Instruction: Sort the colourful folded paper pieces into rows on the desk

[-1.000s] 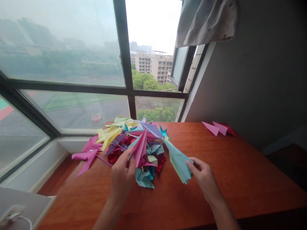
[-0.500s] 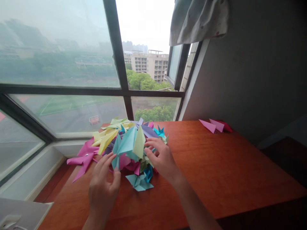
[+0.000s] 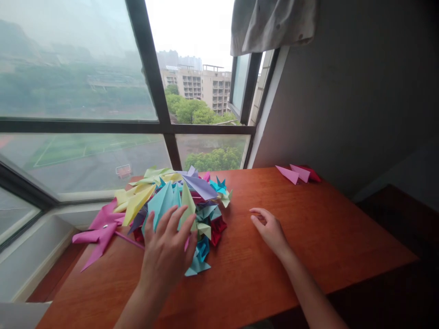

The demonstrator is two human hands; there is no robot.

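Observation:
A heap of folded paper pieces in blue, green, yellow, purple and red lies on the brown table. My left hand, fingers spread, is over the front of the heap beside a light blue folded piece; whether it touches the paper I cannot tell. My right hand hovers over the table right of the heap, fingers loosely curled and a little apart, holding nothing. At the heap's left lies a pink pinwheel with a stick.
Pink and red folded paper pieces lie at the table's back right edge. Behind the table is a window with dark frames. A grey cloth hangs at the top, beside a grey wall.
My right hand has moved away from the heap to the right. My left hand has come over the heap's front, its fingers spread. The view has shifted slightly rightward.

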